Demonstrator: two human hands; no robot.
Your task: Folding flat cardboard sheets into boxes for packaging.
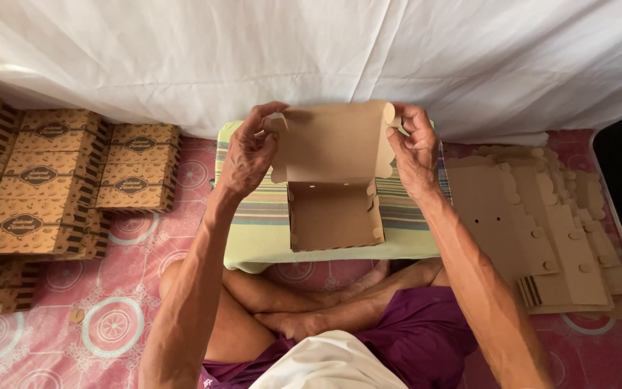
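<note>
A brown cardboard box [332, 212] stands open on a striped cloth-covered pad [404, 216] in front of me. Its lid [329, 140] is raised upright. My left hand [250, 151] pinches the lid's left side flap. My right hand [415, 148] pinches the lid's right side flap near the rounded tab. The box's inside is empty. My crossed legs show below the pad.
Stacks of folded, printed brown boxes [59, 180] fill the left on the pink patterned mat [109, 317]. A fanned pile of flat unfolded box blanks [541, 230] lies at the right. A white sheet [311, 50] hangs along the back.
</note>
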